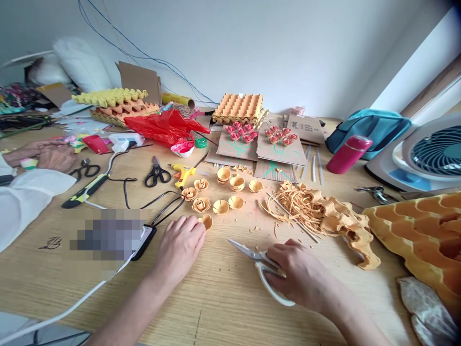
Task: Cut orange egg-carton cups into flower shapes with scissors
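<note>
My left hand (183,244) has its fingers closed at the edge of a small orange egg-carton cup (206,222), partly hidden behind them. White-handled scissors (265,269) are in my right hand (300,271), low over the table, with the blades pointing left toward the other hand. Beyond my left hand stand several cut cups (221,207), some stacked. Beside them are rolled carton roses (200,205) with petals curled inside. Small orange scraps lie between my hands and a heap of thin carton trimmings (300,206).
A yellow glue gun (182,174), black scissors (157,173) and a phone (144,241) with a white cable lie leftward. Cardboard with pink flowers (279,136) is at the back. An egg tray (418,230), bottle (348,154) and fan (428,154) stand right. Another person's hand (59,156) works at left.
</note>
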{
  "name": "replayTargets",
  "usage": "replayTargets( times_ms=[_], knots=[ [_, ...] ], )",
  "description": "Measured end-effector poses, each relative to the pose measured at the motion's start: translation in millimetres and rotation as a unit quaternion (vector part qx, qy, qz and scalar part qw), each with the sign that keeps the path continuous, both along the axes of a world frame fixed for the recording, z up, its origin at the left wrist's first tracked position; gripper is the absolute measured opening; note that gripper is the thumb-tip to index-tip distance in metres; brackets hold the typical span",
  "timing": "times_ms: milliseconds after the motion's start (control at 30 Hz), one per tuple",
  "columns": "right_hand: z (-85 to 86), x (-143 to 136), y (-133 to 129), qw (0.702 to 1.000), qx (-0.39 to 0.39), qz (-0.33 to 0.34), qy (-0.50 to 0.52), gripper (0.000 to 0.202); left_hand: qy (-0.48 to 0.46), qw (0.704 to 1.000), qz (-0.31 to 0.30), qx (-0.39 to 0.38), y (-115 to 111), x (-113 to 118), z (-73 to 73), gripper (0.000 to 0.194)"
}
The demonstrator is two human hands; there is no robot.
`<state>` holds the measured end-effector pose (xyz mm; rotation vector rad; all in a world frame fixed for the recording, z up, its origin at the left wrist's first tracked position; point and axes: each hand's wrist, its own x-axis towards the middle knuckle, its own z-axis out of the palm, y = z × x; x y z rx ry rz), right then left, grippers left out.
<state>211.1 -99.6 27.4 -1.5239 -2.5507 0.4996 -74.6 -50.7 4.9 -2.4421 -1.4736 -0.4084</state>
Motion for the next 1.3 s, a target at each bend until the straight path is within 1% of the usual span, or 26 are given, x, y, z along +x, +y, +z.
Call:
replayTargets(
  times_ms=[133, 233, 300, 367, 500, 533, 567, 633, 700, 800, 900, 967, 1033, 1067, 1100, 1133, 1167, 1200, 1233, 1300],
  knots=[
    [-2.0, -8, -11, 0.997, -0.034, 0.024, -0.059, 0.013, -0.028, 1.000, 0.007, 0.000, 1, -2, -3.3, 0.015],
    [-0.3, -7, -12, 0.995, -0.047, 0.007, -0.087, 0.012, -0.043, 0.999, 0.000, 0.001, 2, -2, -5.2, 0.014],
    [1.5, -1, -7, 0.993, -0.050, -0.032, -0.106, 0.011, -0.050, 0.999, -0.004, -0.001, 3, -2, -7.4, 0.014],
    [2.4, 8, 0, 0.987, -0.050, -0.091, -0.123, 0.012, -0.057, 0.998, -0.009, -0.008, 4, -1, -9.8, 0.013],
    [0.6, 28, 16, 0.965, 0.023, -0.196, -0.172, 0.025, -0.082, 0.996, -0.012, -0.022, 6, -1, -10.3, 0.007],
    [-0.1, 32, 19, 0.960, 0.034, -0.220, -0.167, 0.026, -0.087, 0.996, -0.014, -0.023, 7, -1, -8.6, 0.006],
    [-0.7, 35, 21, 0.958, 0.029, -0.237, -0.157, 0.026, -0.092, 0.995, -0.017, -0.023, 8, -1, -6.1, 0.007],
    [-2.0, 36, 22, 0.960, 0.025, -0.251, -0.122, 0.029, -0.098, 0.994, -0.024, -0.029, 10, 2, 0.6, 0.008],
    [-3.9, 35, 22, 0.966, 0.029, -0.246, -0.074, 0.029, -0.096, 0.994, -0.030, -0.041, 15, 9, 7.8, 0.009],
    [-8.2, 29, 21, 0.971, 0.049, -0.234, 0.007, 0.027, -0.058, 0.996, -0.025, -0.060, 26, 26, 14.1, 0.010],
    [-12.6, 25, 21, 0.972, 0.064, -0.215, 0.065, 0.028, -0.021, 0.998, 0.003, -0.056, 40, 43, 13.7, 0.016],
    [-13.6, 24, 21, 0.973, 0.056, -0.205, 0.088, 0.032, -0.014, 0.998, 0.014, -0.060, 47, 49, 12.8, 0.006],
    [-12.4, 23, 20, 0.971, 0.040, -0.201, 0.121, 0.034, -0.045, 0.997, 0.017, -0.061, 51, 49, 14.0, 0.009],
    [-11.0, 23, 20, 0.967, 0.029, -0.204, 0.146, 0.034, -0.083, 0.994, 0.010, -0.068, 51, 48, 15.6, 0.012],
    [-9.4, 22, 19, 0.961, 0.016, -0.210, 0.177, 0.034, -0.137, 0.987, 0.001, -0.081, 51, 48, 17.8, 0.013],
    [-7.7, 20, 19, 0.952, 0.002, -0.219, 0.212, 0.034, -0.204, 0.973, -0.012, -0.106, 50, 48, 20.4, 0.012],
    [-6.3, 19, 18, 0.941, -0.015, -0.227, 0.250, 0.035, -0.280, 0.949, -0.021, -0.141, 49, 49, 22.9, 0.010],
    [-5.1, 17, 18, 0.928, -0.036, -0.232, 0.290, 0.035, -0.360, 0.914, -0.025, -0.185, 47, 51, 25.0, 0.007],
    [-4.4, 15, 18, 0.912, -0.060, -0.233, 0.332, 0.036, -0.439, 0.866, -0.031, -0.239, 46, 54, 26.5, 0.006],
    [-4.0, 13, 18, 0.877, -0.110, -0.227, 0.409, 0.037, -0.576, 0.739, -0.052, -0.345, 42, 62, 26.8, 0.013]
  ],
)
